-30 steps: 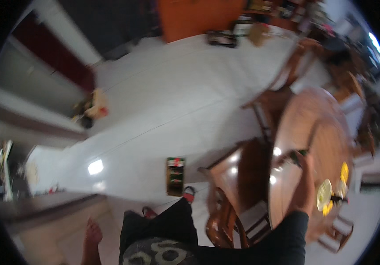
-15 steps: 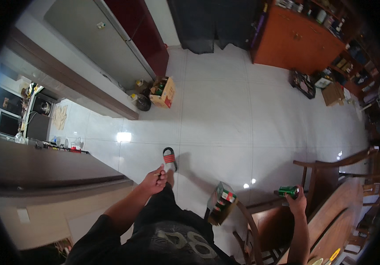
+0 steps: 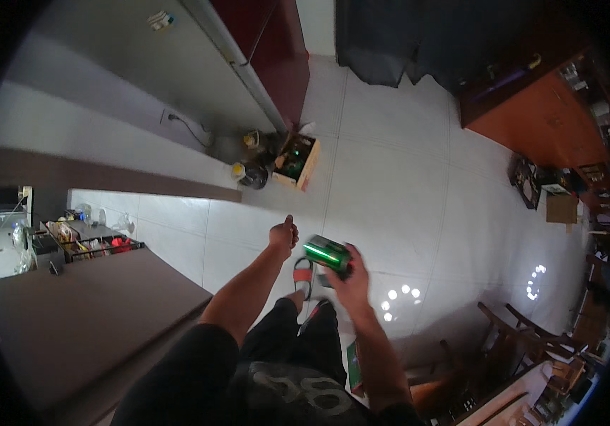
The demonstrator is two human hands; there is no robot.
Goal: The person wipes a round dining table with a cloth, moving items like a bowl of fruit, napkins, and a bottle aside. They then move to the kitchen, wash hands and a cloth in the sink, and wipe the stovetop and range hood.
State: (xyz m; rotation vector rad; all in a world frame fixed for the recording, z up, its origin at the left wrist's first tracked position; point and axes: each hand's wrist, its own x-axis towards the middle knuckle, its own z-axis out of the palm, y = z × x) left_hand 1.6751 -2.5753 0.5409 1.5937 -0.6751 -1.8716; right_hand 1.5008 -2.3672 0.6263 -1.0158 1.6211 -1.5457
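Observation:
My right hand [image 3: 351, 280] is wrapped round a green drink can [image 3: 325, 253], held tilted in front of my body, above my slippered feet. Close to the can's left end is my left hand [image 3: 285, 234], its fingers curled closed and one digit pointing forward. Whatever it may hold is too small or hidden to name. The two hands are apart. Below them, a slipper with a red band [image 3: 303, 275] is on one foot. A green box [image 3: 354, 369] shows partly behind my right forearm.
Ahead, an open carton [image 3: 310, 165] with green bottles stands by the dark red fridge door [image 3: 287, 71], beside a yellow-capped jug [image 3: 251, 175]. A brown panel [image 3: 92, 291] is at left. Wooden chairs [image 3: 514, 330] and a table [image 3: 514, 397] stand at right; an orange-brown cabinet [image 3: 532, 113] is farther off.
My right hand has brought the can from the far right to the middle, near my left hand. My left hand has moved forward. The view has shifted toward the carton and fridge.

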